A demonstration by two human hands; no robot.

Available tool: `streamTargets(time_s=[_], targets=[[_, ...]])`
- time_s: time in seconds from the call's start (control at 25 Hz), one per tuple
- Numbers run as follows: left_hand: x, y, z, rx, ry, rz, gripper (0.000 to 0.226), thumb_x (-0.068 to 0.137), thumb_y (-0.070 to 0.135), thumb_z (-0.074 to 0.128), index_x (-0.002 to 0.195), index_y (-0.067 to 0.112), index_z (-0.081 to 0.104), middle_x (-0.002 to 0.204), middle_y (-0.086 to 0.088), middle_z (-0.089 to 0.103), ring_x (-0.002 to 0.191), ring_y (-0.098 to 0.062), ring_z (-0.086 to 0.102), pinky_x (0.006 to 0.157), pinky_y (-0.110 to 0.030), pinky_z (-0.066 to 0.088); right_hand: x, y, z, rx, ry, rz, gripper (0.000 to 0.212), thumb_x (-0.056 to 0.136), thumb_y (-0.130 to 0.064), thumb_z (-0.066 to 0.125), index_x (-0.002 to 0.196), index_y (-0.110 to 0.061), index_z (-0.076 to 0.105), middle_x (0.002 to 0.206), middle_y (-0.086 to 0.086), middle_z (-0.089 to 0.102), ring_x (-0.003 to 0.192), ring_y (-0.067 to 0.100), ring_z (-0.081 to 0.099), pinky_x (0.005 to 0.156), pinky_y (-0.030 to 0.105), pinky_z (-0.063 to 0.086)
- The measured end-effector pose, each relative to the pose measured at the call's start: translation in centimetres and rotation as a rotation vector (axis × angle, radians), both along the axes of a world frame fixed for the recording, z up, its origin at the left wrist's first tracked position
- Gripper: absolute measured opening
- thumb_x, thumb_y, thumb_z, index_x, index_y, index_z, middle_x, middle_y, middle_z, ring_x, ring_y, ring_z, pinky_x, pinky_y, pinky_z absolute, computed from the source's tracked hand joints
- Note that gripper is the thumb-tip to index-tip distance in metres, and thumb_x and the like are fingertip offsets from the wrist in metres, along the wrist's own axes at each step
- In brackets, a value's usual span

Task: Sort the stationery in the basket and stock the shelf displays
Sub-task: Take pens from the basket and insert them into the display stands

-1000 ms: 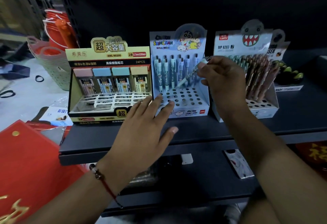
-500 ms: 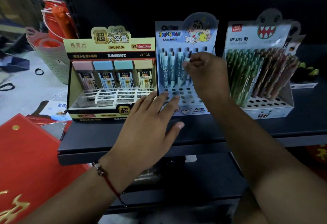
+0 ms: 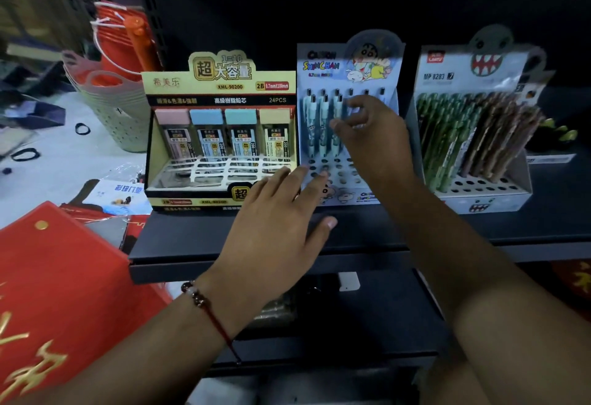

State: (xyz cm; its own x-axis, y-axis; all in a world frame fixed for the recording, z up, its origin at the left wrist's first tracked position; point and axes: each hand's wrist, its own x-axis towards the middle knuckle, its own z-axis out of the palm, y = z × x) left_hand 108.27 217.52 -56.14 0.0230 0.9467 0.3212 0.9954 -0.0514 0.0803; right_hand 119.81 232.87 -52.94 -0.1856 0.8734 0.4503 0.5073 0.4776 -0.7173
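Left hand flat, fingers spread against the pen display; right hand loosely spread, empty.

Shelf: matt dark metal. Display boxes: printed card, slight sheen. Pens: glossy plastic. Basket: perforated matt plastic. Red folder: matt, gold foil lettering. Bracelet: red cord, glossy beads.
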Motion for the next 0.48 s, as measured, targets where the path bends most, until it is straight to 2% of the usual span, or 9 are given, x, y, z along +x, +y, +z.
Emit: streamTargets(time_s=[0.08,0.16,0.24,0.36,0.48], targets=[[-0.2,-0.8,0.0,-0.012,-0.032,0.014,0.064,0.095,0.057,0.025,0.151,0.026,0.030,0.156,-0.001,0.031,0.142,-0.024,0.029,0.116,-0.039,0.022,1.0,-2.1,-0.2,0.024,-0.096,0.092,0.045,0.095,-0.034,0.063,0.136,-0.019,0.054,0.122,0.001,0.066,0.100,0.015,0.064,0.078,0.025,0.052],[0.1,-1.6,0.7,-0.035,-0.059,0.035,0.063,0.097,0.057,0.024,0.152,0.027,0.027,0.157,0.001,0.029,0.142,-0.022,0.027,0.115,-0.039,0.023,2.7,-4.9,0.2,0.089,-0.313,0.163,0.048,0.096,-0.038,0.061,0.140,-0.019,0.053,0.138,0.003,0.057,0.120,0.019,0.057,0.097,0.030,0.045],[1.5,-1.8,1.8,-0.074,-0.060,0.034,0.059,0.100,0.055,0.027,0.153,0.029,0.022,0.159,0.003,0.023,0.144,-0.021,0.021,0.116,-0.040,0.021,5.5,-7.5,1.2,0.093,-0.552,0.187,0.052,0.098,-0.040,0.057,0.145,-0.021,0.048,0.151,0.002,0.045,0.135,0.020,0.044,0.108,0.030,0.035],[6.4,-1.7,3.2,-0.149,-0.027,-0.054,0.061,0.099,0.054,0.035,0.153,0.033,0.016,0.161,0.004,0.017,0.145,-0.022,0.020,0.117,-0.040,0.022,12.6,-11.2,1.6,0.067,-0.762,0.088,0.052,0.097,-0.040,0.055,0.144,-0.021,0.046,0.149,0.004,0.043,0.136,0.025,0.039,0.110,0.036,0.035],[13.2,-2.9,3.8,-0.181,-0.010,-0.224,0.063,0.098,0.055,0.036,0.154,0.035,0.012,0.161,0.005,0.014,0.144,-0.021,0.024,0.114,-0.041,0.030,20.9,-15.7,1.1,-0.014,-0.792,-0.077,0.053,0.096,-0.045,0.053,0.144,-0.024,0.043,0.148,0.000,0.043,0.138,0.021,0.036,0.114,0.036,0.031]])
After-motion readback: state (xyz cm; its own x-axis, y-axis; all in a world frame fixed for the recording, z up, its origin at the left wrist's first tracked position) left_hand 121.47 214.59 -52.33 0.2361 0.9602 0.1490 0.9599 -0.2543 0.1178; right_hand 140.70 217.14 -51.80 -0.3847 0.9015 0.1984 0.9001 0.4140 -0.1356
